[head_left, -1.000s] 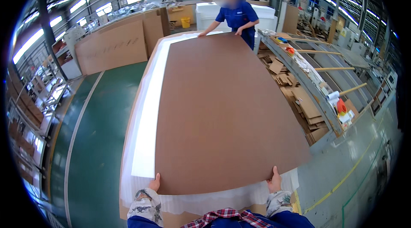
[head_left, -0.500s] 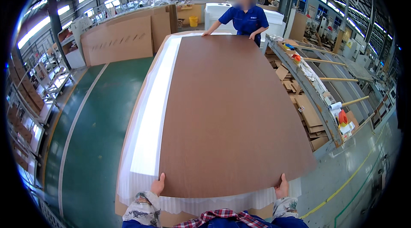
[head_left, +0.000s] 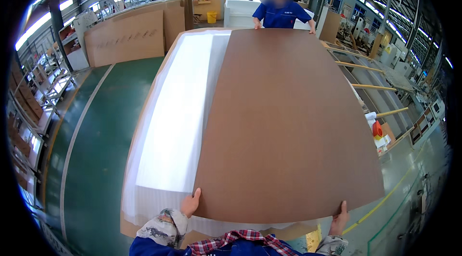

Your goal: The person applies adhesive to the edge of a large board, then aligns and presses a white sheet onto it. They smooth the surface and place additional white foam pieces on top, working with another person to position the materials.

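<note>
A large brown wood-grain panel [head_left: 284, 126] stretches away from me, held up over a stack covered with white foam sheet [head_left: 166, 150]. My left hand [head_left: 191, 203] grips its near left corner, thumb on top and fingers underneath, out of sight. At the near edge farther right, my right hand [head_left: 340, 218] holds it the same way. A co-worker in a blue shirt [head_left: 281, 15] has both hands on the panel's far edge. The panel covers the right part of the foam and juts past the stack on the right.
Brown cardboard [head_left: 130, 39] leans behind the green floor [head_left: 113, 112] on the left. To the right, a rack with wooden bars [head_left: 373, 87] stands beside the panel, an orange tape dispenser [head_left: 377, 130] near it. A yellow bucket [head_left: 211, 17] sits at the back.
The panel has shifted right and appears raised, baring more white foam on the left. Both my hands moved right with it. The co-worker also moved right and now grips the far edge with both hands.
</note>
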Demonstrator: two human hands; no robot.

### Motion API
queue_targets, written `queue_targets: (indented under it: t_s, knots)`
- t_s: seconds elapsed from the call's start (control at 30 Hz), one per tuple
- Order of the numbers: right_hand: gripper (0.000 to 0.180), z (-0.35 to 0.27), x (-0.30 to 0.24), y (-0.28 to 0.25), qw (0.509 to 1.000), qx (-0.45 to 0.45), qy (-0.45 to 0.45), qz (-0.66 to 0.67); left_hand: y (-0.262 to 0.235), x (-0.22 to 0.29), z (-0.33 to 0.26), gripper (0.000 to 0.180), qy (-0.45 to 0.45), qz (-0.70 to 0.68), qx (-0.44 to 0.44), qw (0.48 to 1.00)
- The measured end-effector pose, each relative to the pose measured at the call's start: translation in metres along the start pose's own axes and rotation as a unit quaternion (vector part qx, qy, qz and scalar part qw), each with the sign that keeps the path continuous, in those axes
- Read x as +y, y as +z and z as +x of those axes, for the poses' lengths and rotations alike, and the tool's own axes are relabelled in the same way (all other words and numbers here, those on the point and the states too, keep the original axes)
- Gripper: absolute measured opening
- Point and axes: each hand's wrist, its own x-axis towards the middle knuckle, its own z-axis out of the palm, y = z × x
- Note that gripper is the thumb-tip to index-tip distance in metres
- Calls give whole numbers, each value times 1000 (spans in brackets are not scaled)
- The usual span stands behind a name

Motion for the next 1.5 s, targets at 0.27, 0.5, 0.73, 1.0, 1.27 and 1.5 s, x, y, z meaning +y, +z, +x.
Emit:
queue_targets:
  t_s: [0.27,0.5,0.73,1.0,1.27,1.5]
  knots:
    - [37,-25,-98,4,975,109,-187,-45,77,26,6,87,-4,-143,-123,982]
    - [35,-60,-159,15,944,102,-300,-92,121,42,-25,81,-75,-228,-219,946]
    - [20,-96,-184,56,910,102,-390,-98,178,1,3,82,-81,-359,-286,885]
    - [24,-118,-186,78,882,88,-451,-103,182,1,6,77,-94,-390,-348,847]
    - [29,-156,-194,111,847,36,-524,-85,178,0,1,73,1,-329,-335,883]
    - [31,-192,-200,133,802,-46,-582,-131,162,12,5,81,39,-18,-291,956]
